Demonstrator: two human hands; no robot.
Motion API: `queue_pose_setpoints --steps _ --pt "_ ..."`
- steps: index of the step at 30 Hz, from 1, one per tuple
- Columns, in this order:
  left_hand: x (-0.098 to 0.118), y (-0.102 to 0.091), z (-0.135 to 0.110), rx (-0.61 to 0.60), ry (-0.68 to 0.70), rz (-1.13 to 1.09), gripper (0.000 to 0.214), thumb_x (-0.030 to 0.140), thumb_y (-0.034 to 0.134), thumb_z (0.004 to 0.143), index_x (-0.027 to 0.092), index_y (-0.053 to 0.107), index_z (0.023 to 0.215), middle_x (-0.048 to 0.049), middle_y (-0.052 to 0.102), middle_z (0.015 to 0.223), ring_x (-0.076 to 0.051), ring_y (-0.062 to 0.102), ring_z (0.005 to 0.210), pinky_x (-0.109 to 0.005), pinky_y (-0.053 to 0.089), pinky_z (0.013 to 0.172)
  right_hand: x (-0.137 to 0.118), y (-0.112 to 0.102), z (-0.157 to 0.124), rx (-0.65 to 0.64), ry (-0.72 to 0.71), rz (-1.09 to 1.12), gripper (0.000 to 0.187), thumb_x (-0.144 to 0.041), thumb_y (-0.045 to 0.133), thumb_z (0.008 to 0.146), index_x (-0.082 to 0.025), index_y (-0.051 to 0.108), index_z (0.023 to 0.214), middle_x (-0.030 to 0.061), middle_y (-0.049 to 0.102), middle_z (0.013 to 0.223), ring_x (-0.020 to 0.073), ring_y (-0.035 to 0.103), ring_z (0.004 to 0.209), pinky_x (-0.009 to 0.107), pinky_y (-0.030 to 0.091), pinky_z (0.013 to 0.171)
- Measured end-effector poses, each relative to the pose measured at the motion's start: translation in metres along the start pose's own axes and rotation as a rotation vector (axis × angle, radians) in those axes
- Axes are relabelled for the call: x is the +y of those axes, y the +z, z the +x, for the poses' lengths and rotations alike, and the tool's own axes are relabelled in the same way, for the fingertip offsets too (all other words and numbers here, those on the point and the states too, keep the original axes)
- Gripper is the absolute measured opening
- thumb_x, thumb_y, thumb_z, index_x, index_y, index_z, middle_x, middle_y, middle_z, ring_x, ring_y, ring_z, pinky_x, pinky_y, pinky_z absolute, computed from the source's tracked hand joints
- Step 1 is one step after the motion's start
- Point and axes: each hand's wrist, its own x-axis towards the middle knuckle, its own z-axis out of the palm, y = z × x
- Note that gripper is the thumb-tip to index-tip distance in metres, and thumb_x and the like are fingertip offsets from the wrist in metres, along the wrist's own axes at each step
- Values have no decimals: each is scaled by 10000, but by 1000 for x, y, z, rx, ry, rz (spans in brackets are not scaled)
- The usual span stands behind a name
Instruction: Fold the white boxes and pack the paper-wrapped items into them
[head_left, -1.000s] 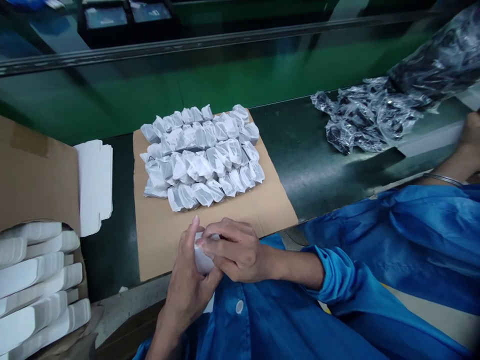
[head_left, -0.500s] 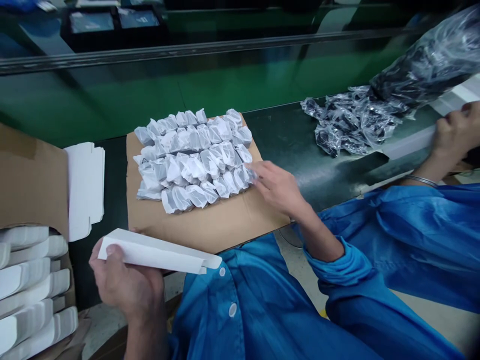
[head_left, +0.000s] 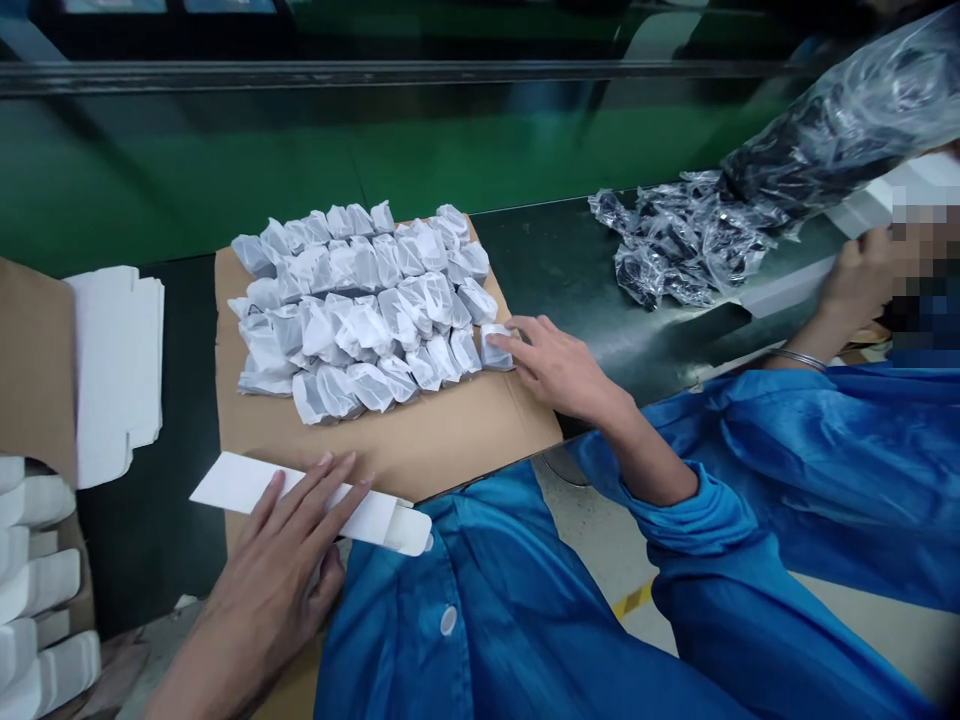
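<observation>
My left hand [head_left: 281, 570] lies across a long white carton [head_left: 379, 518], its fingers stretched over the top face and its thumb on the near side. The carton's right end has an unfolded flap and reaches over the front edge of a cardboard sheet [head_left: 450, 440]. With its fingertips, my right hand [head_left: 566, 372] grips a small packet in whitish wrapping [head_left: 495, 350], which stands slightly apart at the right end of the front row. To its left, several rows of similar wrapped packets [head_left: 360, 310] cover much of the sheet.
Flat white cartons [head_left: 116, 370] lean by a brown box [head_left: 34, 360] at left, with more stacked cartons [head_left: 41, 580] inside. Clear-bagged black items [head_left: 690, 240] lie at right beneath a big plastic bag [head_left: 847, 120]. Another person's hand [head_left: 855, 275] is beyond. A green panel [head_left: 420, 145] borders the back.
My left hand has gone from gripping the carton's left end to lying over its middle. My right hand has drawn the end packet slightly away from its row. The view has shifted a little.
</observation>
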Motion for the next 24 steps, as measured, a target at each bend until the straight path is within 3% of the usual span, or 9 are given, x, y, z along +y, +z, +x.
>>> queue_pose_setpoints --steps 3,7,9,12,16,19,21,22,24 --pt "-9 5 6 2 -24 63 520 239 443 939 233 447 1459 -110 626 1349 -322 588 1204 -531 357 1112 5 -5 7 -23 -64 -25 486 -80 463 922 -250 522 1374 100 536 1383 265 527 1087 355 465 825" --pt "-8 13 12 47 -172 131 505 386 451 971 154 465 1419 -166 676 1059 -376 622 988 -523 508 860 3 -9 2 -80 -20 -9 264 -275 543 962 -189 605 1204 110 614 1058 258 544 951 363 459 796" --pt "-1 14 17 51 -217 129 557 425 459 969 117 438 1432 -194 655 1113 -395 608 1016 -531 515 853 4 -10 -4 -83 -31 23 285 -336 584 949 -178 613 1184 127 615 1094 273 548 986 379 462 819" --pt "10 9 30 42 -207 80 619 417 510 955 116 375 1479 -230 526 1393 -417 537 1203 -566 470 984 7 -11 -12 -67 -89 171 340 -320 598 944 -176 596 1251 140 619 1243 287 559 1096 399 460 897" --pt "16 4 45 -51 -86 41 538 178 517 933 256 434 1459 -178 433 1498 -380 464 1324 -554 447 1020 6 -11 -14 -151 -103 533 328 -406 549 980 -192 632 1215 74 716 1111 210 663 955 298 482 793" --pt "17 5 48 -125 -78 20 587 46 482 880 346 532 1382 -151 412 1513 -361 490 1282 -510 484 922 1 -5 -12 -143 67 386 329 -371 427 1031 -181 688 1092 68 746 969 197 683 803 288 461 695" --pt "19 6 47 -110 -99 -11 527 34 481 875 352 628 1269 -145 442 1481 -346 517 1231 -498 480 895 -2 1 -13 -6 237 179 384 -346 379 1038 -140 701 1008 118 737 919 245 681 828 331 463 718" --pt "20 6 47 -90 -106 -27 482 34 479 878 341 671 1196 -142 462 1459 -337 524 1214 -496 473 896 -2 4 -14 67 274 130 394 -350 374 1038 -125 698 1018 140 731 947 266 677 882 352 472 751" --pt "22 7 46 -50 -119 -57 411 36 474 886 308 720 1073 -142 487 1431 -324 531 1197 -489 460 906 -3 8 -21 123 203 141 388 -387 420 1026 -114 661 1156 164 708 1096 288 650 1015 383 493 836"
